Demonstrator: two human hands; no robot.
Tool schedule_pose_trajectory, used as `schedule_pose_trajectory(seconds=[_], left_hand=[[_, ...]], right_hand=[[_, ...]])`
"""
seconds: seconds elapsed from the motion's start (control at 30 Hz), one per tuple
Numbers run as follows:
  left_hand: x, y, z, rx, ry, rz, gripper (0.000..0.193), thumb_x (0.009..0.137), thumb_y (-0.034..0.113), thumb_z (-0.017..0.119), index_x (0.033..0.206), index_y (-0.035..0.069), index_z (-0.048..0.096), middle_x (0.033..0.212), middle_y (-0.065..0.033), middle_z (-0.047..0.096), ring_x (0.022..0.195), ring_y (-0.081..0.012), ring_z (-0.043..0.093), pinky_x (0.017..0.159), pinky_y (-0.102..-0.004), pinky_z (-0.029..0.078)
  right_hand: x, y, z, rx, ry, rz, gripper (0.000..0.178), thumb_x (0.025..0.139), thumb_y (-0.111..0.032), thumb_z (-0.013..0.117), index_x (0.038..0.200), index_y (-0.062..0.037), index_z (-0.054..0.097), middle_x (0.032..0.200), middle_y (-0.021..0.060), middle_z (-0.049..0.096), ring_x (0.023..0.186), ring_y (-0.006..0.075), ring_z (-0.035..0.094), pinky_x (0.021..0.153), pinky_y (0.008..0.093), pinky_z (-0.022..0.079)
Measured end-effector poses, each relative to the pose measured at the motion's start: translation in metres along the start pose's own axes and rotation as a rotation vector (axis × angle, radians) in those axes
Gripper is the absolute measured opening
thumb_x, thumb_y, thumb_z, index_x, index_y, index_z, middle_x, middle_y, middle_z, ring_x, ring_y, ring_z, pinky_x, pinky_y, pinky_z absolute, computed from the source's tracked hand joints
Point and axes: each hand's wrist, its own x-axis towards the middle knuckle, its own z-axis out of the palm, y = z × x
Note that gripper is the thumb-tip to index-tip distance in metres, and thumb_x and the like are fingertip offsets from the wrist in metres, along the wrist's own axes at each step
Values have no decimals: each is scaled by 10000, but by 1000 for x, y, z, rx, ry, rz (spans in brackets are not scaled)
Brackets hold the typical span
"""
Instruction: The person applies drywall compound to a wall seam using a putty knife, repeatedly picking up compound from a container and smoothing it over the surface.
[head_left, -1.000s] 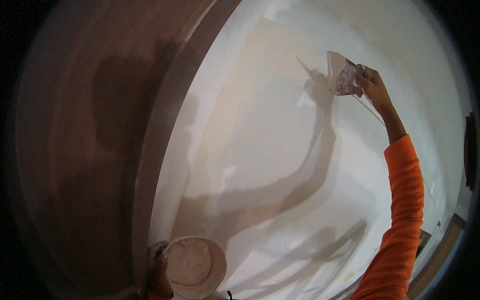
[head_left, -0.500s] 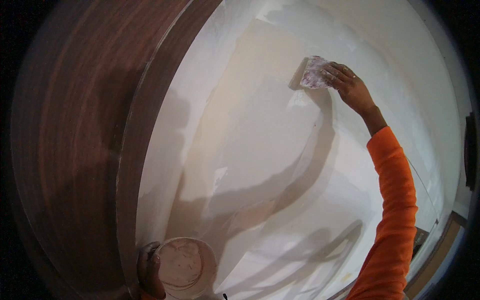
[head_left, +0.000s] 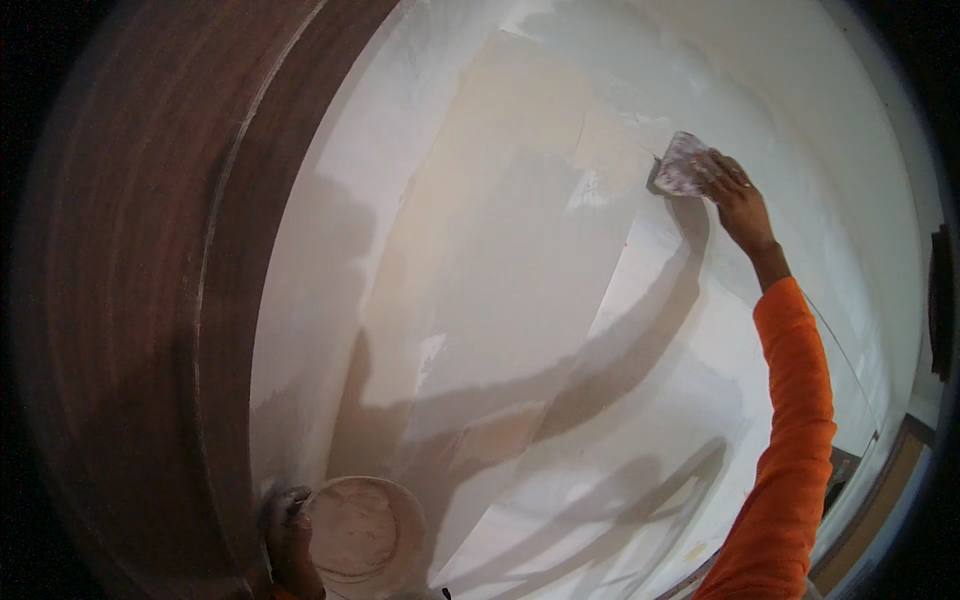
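- At the near edge, low and left of centre, the left hand [head_left: 287, 535] closes its grip on the left rim of a round pan [head_left: 355, 527] smeared with pale plaster; the fingers curl over the rim, and the pan's open face is turned up toward the camera.
- The pan lies just right of that grip, touching it, and sits in front of the lower part of the white wall [head_left: 520, 330].
- To the left, a broad dark brown wooden frame [head_left: 130, 300] curves along the wall's edge, just beside the pan hand.
- From the lower right, an orange sleeve [head_left: 795, 420] rises toward the far part of the wall.
- At the far upper right, the right hand [head_left: 735, 195] is closed around the handle end of a putty knife [head_left: 682, 165]; the handle itself is hidden inside the grip.
- The knife's plaster-coated blade sticks out to the left of the grip and lies against the wall, at the edge of a cream-toned patch [head_left: 520, 210].
- The 2 hands are well apart, and the arm's shadow crosses the wall between them.
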Motion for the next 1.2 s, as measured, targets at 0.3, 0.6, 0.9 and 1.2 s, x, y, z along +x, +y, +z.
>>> schedule_pose_trajectory(seconds=[0.3, 0.6, 0.9, 1.2], left_hand=[[12, 16, 4, -228, -12, -183, 529, 822, 338, 591, 1215, -13, 544, 1142, -63, 566, 1045, -159, 509, 915, -276, 380], [33, -18, -36, 42, 85, -185, 557, 822, 386, 625, 1198, -17, 545, 1151, -103, 561, 1058, -193, 521, 947, -323, 389], [138, -27, -168, -210, 63, -158, 625, 815, 439, 623, 1206, -42, 541, 1198, -120, 557, 1108, -230, 524, 994, -351, 371], [254, -89, -285, -152, 15, -192, 620, 807, 399, 618, 1230, -46, 532, 1218, -123, 547, 1114, -210, 510, 995, -341, 360]], right_hand=[[100, -54, 0, 112, 195, -97, 389, 887, -69, 562, 1246, -211, 606, 1365, -31, 543, 1313, 211, 455, 1134, 403, 358], [158, -77, 0, 204, 129, -198, 393, 868, -35, 548, 1208, -216, 626, 1375, -48, 532, 1325, 199, 439, 1141, 397, 355], [194, -105, -14, 90, -9, -28, 410, 866, -10, 557, 1239, -174, 606, 1365, 12, 542, 1304, 231, 462, 1134, 410, 355], [374, -248, -18, 272, 114, 4, 546, 904, -18, 492, 1392, -261, 461, 1463, -23, 434, 1360, 229, 393, 1157, 399, 331]])
